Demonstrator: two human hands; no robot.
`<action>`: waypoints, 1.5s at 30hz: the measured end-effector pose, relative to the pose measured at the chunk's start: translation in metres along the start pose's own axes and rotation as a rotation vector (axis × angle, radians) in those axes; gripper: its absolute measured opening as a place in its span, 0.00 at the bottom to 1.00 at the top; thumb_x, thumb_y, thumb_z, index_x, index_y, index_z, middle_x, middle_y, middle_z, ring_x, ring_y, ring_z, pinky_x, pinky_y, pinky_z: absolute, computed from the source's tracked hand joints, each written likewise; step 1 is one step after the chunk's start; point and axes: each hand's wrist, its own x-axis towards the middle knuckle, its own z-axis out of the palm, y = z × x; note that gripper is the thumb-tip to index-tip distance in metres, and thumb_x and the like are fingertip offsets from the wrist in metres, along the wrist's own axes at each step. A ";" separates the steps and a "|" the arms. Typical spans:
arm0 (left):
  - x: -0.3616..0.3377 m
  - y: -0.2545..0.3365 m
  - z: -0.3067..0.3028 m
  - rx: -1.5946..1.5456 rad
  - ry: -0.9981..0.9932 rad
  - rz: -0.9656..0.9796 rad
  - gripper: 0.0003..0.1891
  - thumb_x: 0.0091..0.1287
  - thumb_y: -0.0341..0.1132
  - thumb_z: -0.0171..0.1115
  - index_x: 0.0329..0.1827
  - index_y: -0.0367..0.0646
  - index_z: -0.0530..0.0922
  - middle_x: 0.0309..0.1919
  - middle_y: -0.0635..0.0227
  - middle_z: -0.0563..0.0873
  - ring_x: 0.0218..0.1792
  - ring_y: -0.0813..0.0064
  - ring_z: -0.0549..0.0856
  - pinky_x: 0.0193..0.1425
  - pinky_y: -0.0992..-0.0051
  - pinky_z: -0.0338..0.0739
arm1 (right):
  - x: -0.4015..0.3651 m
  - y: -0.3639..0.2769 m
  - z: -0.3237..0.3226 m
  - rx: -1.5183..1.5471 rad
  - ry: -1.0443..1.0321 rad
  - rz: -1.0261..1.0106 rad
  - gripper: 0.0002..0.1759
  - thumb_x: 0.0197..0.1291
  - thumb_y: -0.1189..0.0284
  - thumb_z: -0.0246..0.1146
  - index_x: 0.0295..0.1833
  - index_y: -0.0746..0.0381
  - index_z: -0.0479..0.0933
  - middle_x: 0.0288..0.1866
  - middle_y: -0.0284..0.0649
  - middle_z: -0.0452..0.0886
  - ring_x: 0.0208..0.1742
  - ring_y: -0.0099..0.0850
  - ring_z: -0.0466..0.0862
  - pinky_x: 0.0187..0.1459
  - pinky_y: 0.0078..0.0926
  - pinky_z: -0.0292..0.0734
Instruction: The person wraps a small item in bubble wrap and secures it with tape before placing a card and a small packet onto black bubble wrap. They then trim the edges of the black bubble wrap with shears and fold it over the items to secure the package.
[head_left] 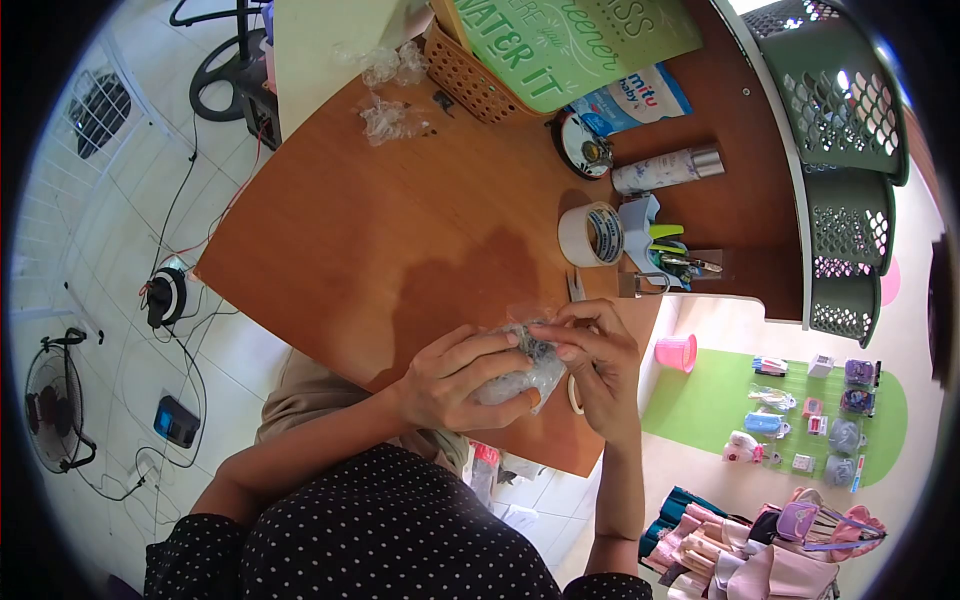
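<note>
A bundle in clear crinkled plastic wrap [530, 378] is held just above the near edge of the table. Something greyish and dark shows through the plastic, but its kind cannot be made out. My left hand [462, 380] wraps round the bundle from the left, fingers across its top. On the other side, my right hand [603, 365] pinches the plastic at the bundle's upper right, thumb and fingers together. Partly hidden under my right hand lies a pair of scissors [575, 285], with its blades pointing away and a pale handle loop showing below.
Crumpled clear plastic [392, 118] lies at the far left of the brown table [330, 220], beside a woven basket [470, 80]. A tape roll [592, 235], a pen holder [640, 225] and a spray can [665, 170] stand at the right. Cables and a fan [55, 405] are on the floor.
</note>
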 end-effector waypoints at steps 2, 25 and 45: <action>0.000 -0.001 0.000 0.003 -0.002 0.002 0.13 0.48 0.34 0.70 0.36 0.61 0.80 0.41 0.72 0.79 0.48 0.70 0.79 0.36 0.75 0.79 | -0.004 0.000 0.005 -0.024 0.076 -0.029 0.11 0.54 0.74 0.64 0.44 0.59 0.84 0.41 0.37 0.76 0.41 0.29 0.73 0.40 0.26 0.69; 0.010 0.006 -0.003 -0.113 0.018 -0.120 0.14 0.42 0.32 0.70 0.33 0.56 0.79 0.38 0.69 0.80 0.40 0.68 0.81 0.34 0.72 0.79 | 0.024 -0.016 0.011 0.196 0.326 0.313 0.11 0.63 0.72 0.60 0.41 0.69 0.81 0.28 0.36 0.80 0.28 0.16 0.76 0.27 0.13 0.67; 0.022 0.021 -0.002 -0.152 0.015 -0.442 0.11 0.50 0.33 0.70 0.35 0.48 0.78 0.26 0.76 0.78 0.28 0.72 0.74 0.43 0.66 0.59 | 0.000 -0.023 0.031 0.026 0.494 0.066 0.05 0.56 0.80 0.63 0.39 0.68 0.81 0.32 0.40 0.83 0.28 0.21 0.81 0.28 0.14 0.72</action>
